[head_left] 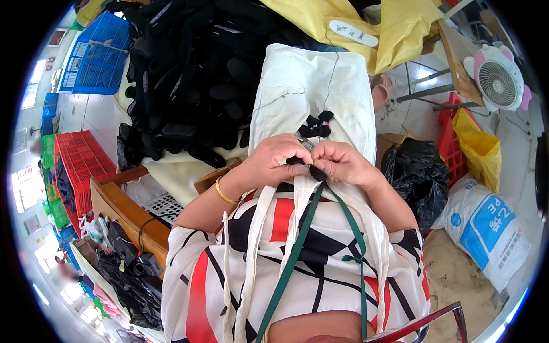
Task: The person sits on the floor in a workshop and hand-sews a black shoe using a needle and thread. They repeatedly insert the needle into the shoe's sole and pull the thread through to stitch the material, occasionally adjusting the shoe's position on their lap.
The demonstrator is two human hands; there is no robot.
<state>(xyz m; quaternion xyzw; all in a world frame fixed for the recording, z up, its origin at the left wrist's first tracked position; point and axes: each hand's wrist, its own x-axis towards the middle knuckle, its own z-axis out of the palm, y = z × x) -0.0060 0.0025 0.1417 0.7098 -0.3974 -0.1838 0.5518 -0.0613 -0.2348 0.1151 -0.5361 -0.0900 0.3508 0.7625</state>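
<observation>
My left hand [275,160], with a gold bangle at the wrist, and my right hand [343,163] meet over my lap. Their fingertips pinch a small black piece of fabric [317,174] between them; the fingers partly cover it. Just beyond the hands, a small bunch of black cloth [317,123] rests on my white apron [311,74], and a thin dark thread runs up from there. A green strap [291,257] hangs from my neck down to the hands; whatever is at its lower end is hidden.
A large heap of black knit pieces [189,68] lies ahead to the left. Around me stand a blue crate [97,51], a red crate [86,160], a wooden drawer [128,211], a small fan [496,80], a black plastic bag [416,177] and a white-blue sack [486,228].
</observation>
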